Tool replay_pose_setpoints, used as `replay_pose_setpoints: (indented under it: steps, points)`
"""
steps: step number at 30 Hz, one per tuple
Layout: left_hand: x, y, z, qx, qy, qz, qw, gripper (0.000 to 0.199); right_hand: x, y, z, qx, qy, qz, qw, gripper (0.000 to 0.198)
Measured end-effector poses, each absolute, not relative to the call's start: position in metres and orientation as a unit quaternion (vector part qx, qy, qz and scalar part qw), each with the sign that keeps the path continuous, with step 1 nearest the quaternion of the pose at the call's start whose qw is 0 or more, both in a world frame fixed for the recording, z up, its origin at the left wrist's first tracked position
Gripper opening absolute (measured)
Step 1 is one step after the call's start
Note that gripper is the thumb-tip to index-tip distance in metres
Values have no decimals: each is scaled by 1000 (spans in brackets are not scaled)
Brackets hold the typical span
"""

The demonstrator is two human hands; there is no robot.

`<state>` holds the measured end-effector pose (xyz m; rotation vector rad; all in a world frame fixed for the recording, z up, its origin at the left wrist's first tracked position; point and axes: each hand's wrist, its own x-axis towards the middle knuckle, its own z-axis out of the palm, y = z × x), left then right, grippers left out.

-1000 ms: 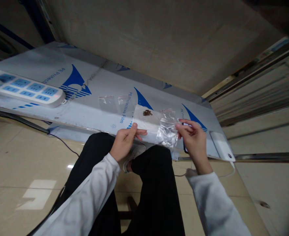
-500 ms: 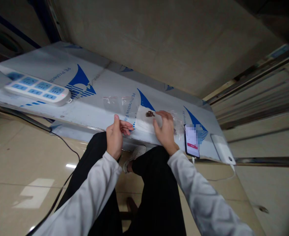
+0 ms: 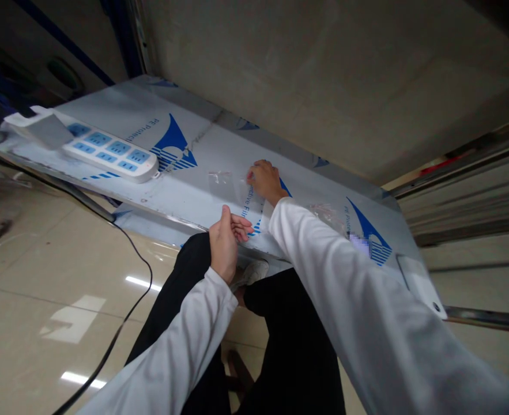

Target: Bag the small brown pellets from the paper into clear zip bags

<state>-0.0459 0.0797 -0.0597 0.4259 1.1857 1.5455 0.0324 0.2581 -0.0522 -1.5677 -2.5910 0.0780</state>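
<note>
My right hand (image 3: pixel 266 180) is over the table, its fingers curled together at the top edge of a small clear zip bag (image 3: pixel 242 190). A second clear zip bag (image 3: pixel 221 184) lies flat just to the left of it. My left hand (image 3: pixel 229 237) hovers at the table's front edge, thumb up and fingers loosely apart, with nothing in it. The white sheet with small brown pieces is mostly hidden behind my right hand and sleeve. More crumpled clear bags (image 3: pixel 327 213) lie to the right, beyond the right forearm.
A white power strip (image 3: pixel 109 153) with a plugged-in adapter (image 3: pixel 42 128) occupies the table's left part. At the right end lies a white power bank (image 3: pixel 418 282). A phone (image 3: pixel 360 245) is mostly covered by my right sleeve. A black cable (image 3: pixel 139 308) runs across the floor.
My right hand has left the brown pieces and moved up and left to the clear zip bag. My left hand keeps its pose. The whole view has shifted, with things appearing farther right.
</note>
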Motion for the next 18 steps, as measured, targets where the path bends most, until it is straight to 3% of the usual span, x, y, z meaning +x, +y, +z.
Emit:
replay_pose_setpoints:
  steps: [3, 7, 10, 13, 18]
  points:
    - [-49, 78, -61, 227, 540, 637, 500, 55, 36, 257, -38, -518, -847, 20, 118, 9]
    - [-50, 72, -57, 438, 617, 601, 258, 35, 54, 217, -10, -530, -807, 83, 246, 10]
    - [-45, 68, -54, 574, 585, 559, 124, 74, 73, 160, 4, -556, -757, 172, 298, 19]
    - [-36, 65, -53, 644, 543, 528, 110, 90, 91, 105, 8, -561, -715, 275, 314, 26]
    - [-26, 59, -57, 684, 492, 507, 181, 69, 115, 64, 16, -538, -715, 343, 286, 31]
